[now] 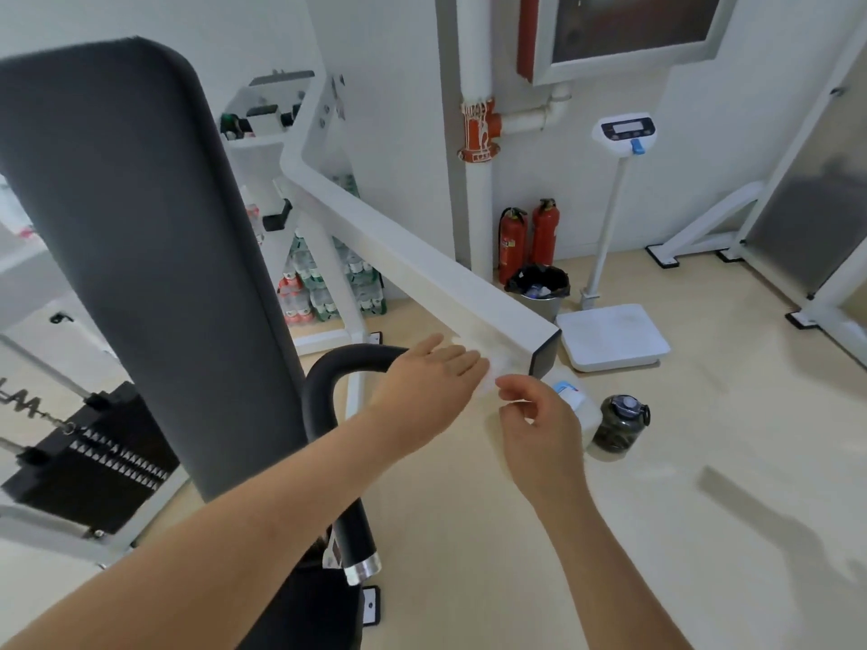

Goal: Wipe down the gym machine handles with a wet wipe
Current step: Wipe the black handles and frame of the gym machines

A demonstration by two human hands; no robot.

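A black padded curved handle (328,396) of the gym machine bends from the white arm (422,260) down toward me, ending in a metal cap. My left hand (431,382) lies flat with straight fingers over the handle's upper end, by the arm's black end cap. A white wet wipe (492,375) shows between the two hands, partly hidden. My right hand (535,415) pinches the wipe's edge between thumb and fingertips, just right of the left hand.
A tall dark grey back pad (155,255) stands at left, a black weight stack (94,452) below it. On the floor sit a dark water jug (619,422), a white bottle (574,401), a scale (610,335), a bin (539,286) and two fire extinguishers (528,236).
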